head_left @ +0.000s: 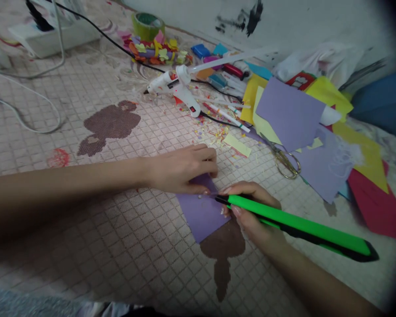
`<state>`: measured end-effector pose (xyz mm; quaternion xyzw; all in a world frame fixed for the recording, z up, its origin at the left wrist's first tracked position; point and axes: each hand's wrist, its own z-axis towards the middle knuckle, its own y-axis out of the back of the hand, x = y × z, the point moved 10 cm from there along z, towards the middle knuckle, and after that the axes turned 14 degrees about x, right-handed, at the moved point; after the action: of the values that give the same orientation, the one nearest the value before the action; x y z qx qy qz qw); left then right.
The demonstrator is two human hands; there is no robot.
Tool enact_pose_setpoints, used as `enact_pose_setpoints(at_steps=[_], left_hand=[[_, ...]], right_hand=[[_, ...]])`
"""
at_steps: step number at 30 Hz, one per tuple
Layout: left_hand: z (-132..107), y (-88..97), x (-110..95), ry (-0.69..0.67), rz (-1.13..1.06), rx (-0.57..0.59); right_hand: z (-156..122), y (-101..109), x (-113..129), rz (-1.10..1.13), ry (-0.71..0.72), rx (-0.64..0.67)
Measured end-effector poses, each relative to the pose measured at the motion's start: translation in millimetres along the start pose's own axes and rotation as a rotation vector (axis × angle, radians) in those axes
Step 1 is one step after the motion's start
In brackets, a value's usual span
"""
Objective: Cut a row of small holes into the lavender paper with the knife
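Observation:
A piece of purple paper (pixel 196 215) lies on the quilted cloth in front of me, with small pale spots on it. My left hand (pixel 188 169) is closed over its upper part, fingers curled and thumb pressing near the edge. My right hand (pixel 255 211) grips a green-and-black utility knife (pixel 297 220) close to its front end. The knife's tip meets the paper just beside my left thumb. Its long handle slants down to the right. My fingers partly hide the front of the knife.
A white glue gun (pixel 188 94) with a glue stick lies beyond my hands, among paper scraps. Gold-handled scissors (pixel 285 163) rest beside stacked purple sheets (pixel 288 110). Green tape (pixel 148 25) and a power strip (pixel 53 37) stand farther back. A black cord crosses the cloth.

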<state>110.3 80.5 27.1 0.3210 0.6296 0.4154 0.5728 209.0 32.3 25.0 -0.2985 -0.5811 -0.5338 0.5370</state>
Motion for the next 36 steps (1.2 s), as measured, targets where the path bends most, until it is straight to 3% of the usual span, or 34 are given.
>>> enact_pose_setpoints(at_steps=[4, 10, 13, 17, 22, 36], left_hand=[[-2.4, 5.2, 3.4, 0.048, 0.022, -0.033], [-28.2, 9.4, 4.1, 0.164, 0.086, -0.097], [-39.7, 5.9, -3.7, 0.093, 0.013, -0.146], [-41.1, -9.8, -14.4, -0.027, -0.125, -0.080], [-37.2, -17.4, -14.0, 0.018, -0.169, -0.029], [-37.4, -19.3, -11.9, 0.029, -0.165, -0.023]], right_hand=[[-1.8, -3.6, 5.7, -0.095, 0.029, 0.039], [-6.9, -17.3, 9.4, -0.154, 0.088, 0.113], [-7.3, -23.0, 9.9, -0.182, 0.100, 0.163], [-3.5, -23.5, 14.6, -0.186, 0.106, 0.181], [2.2, -31.1, 20.6, -0.219, 0.114, 0.227], [3.6, -33.2, 12.5, -0.201, 0.070, 0.218]])
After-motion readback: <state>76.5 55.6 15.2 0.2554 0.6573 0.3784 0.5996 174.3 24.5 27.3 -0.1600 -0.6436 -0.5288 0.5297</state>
